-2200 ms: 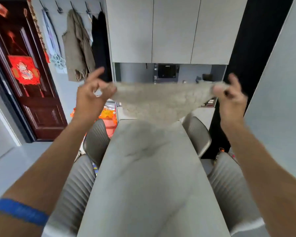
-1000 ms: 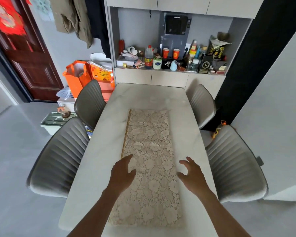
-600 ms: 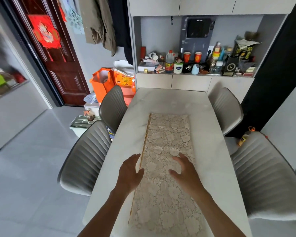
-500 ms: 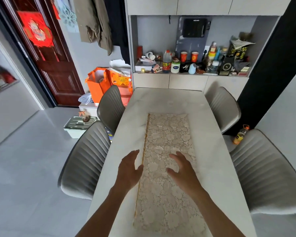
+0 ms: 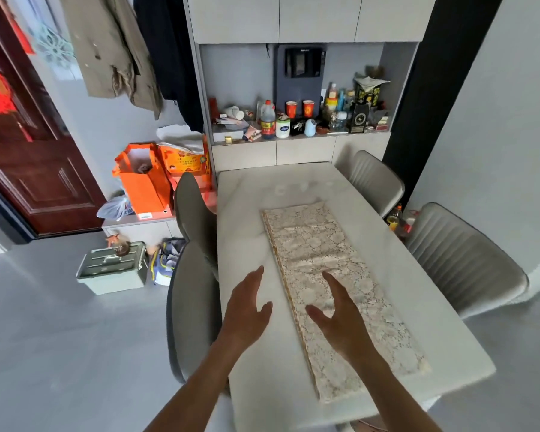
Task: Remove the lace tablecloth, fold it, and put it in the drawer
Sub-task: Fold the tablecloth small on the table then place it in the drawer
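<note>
Lying lengthwise along table (image 5: 424, 300): folded lace tablecloth (image 5: 331, 263)

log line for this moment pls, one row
stage: folding | lace tablecloth: long folded strip flat on table | left hand: open, holding nothing | right hand: open above cloth

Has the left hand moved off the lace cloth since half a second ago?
Yes. The left hand now hovers over the bare table, left of the lace cloth edge.
</note>
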The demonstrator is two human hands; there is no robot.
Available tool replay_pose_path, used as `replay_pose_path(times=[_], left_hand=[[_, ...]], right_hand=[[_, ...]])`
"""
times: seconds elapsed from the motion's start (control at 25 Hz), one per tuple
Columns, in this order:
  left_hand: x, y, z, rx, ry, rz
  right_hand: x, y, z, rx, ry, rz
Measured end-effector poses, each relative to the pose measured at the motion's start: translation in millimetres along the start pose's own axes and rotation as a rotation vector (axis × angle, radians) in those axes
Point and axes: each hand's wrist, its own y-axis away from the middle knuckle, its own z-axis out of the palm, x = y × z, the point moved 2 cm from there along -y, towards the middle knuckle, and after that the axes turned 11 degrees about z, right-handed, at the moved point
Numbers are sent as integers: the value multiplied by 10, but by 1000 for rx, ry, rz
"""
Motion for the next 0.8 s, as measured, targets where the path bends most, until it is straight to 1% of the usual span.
replay_pose_path(times=[0.12, 0.2, 0.24, 0.32, 0.36, 0.48, 0.56, 0.68, 0.8], left_hand=[[-72, 205, -207, -24, -70, 43], [-134, 294, -348, -78, -131, 36], [-152, 323, -439, -108, -146, 31], [-219, 322, -683, -101, -151, 36], [-266, 288, -813, -102, -148, 48], [-555, 178, -1182, -123, -109, 83], [-911, 29, -1497, -142, -11, 64], [-1445, -285, -1926, -188, 170, 5], [-1766, -602, -2185, -241, 210, 16]], right_hand=[[-124, 273, 227, 65, -38, -33], [-130, 474, 413, 130, -65, 26], [-146, 615, 506, 142, -85, 60], [-291, 780, 687, 128, -82, 37], [-399, 765, 755, 146, -76, 34], [-770, 504, 1024, 202, -93, 63], [-1037, 242, 1391, 219, -123, 101], [-1353, -124, 1935, 271, -313, 204], [-1520, -356, 2228, 344, -473, 320]])
